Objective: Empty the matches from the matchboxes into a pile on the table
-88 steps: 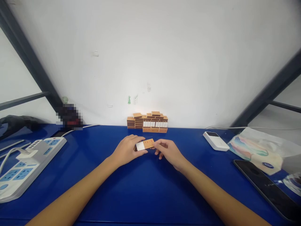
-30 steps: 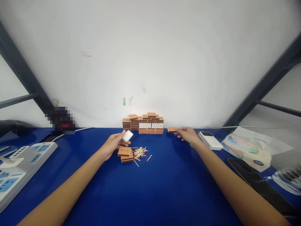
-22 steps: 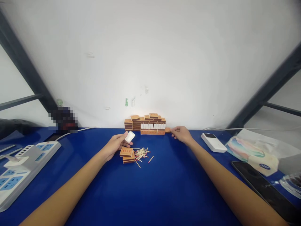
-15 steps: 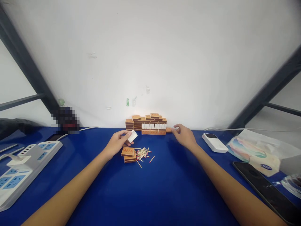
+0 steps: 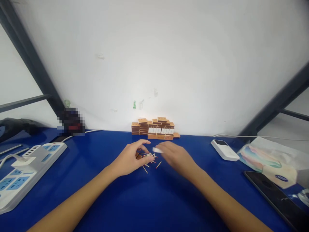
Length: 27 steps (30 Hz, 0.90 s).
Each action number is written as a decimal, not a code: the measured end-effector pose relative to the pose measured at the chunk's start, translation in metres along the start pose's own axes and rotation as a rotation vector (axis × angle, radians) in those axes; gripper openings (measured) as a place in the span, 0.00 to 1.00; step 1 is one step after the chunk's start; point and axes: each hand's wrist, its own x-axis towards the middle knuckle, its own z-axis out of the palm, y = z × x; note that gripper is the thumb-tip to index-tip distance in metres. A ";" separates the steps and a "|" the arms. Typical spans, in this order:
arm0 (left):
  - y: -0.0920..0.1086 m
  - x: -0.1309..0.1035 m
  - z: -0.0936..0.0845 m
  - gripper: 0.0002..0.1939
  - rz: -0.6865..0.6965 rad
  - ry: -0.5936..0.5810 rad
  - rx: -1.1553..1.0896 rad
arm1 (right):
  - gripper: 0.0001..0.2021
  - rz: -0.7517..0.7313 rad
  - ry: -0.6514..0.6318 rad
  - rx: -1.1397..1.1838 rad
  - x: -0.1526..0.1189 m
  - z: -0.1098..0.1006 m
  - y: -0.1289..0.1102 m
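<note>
My left hand (image 5: 130, 158) curves over the table (image 5: 149, 203), thumb and fingers well apart, around small brown-and-orange cardboard matchboxes (image 5: 138, 156) partly hidden behind it. My thumb lies over, or just above, a loose heap of pale wooden red-tipped matches (image 5: 151, 155); one single wooden match (image 5: 158, 165) lies apart to the right. My right hand (image 5: 177, 158) is blurred, its fingers closed on a small flat white piece (image 5: 157, 150), probably a matchbox tray, near the heap. Beyond, a stepped stack of orange matchboxes (image 5: 160, 136) stands by the white wall (image 5: 188, 71).
</note>
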 end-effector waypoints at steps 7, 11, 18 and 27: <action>-0.018 0.002 -0.014 0.27 0.153 -0.047 0.441 | 0.15 0.738 -0.183 0.173 -0.054 -0.048 0.099; -0.020 0.001 -0.020 0.31 0.190 -0.181 0.574 | 0.15 0.751 -0.253 0.007 -0.063 -0.057 0.112; -0.023 0.000 -0.034 0.18 0.071 -0.210 0.565 | 0.10 0.459 -0.133 0.068 -0.027 -0.023 0.056; -0.029 -0.004 -0.057 0.12 -0.116 -0.237 0.467 | 0.07 0.221 -0.356 0.313 0.014 0.021 0.022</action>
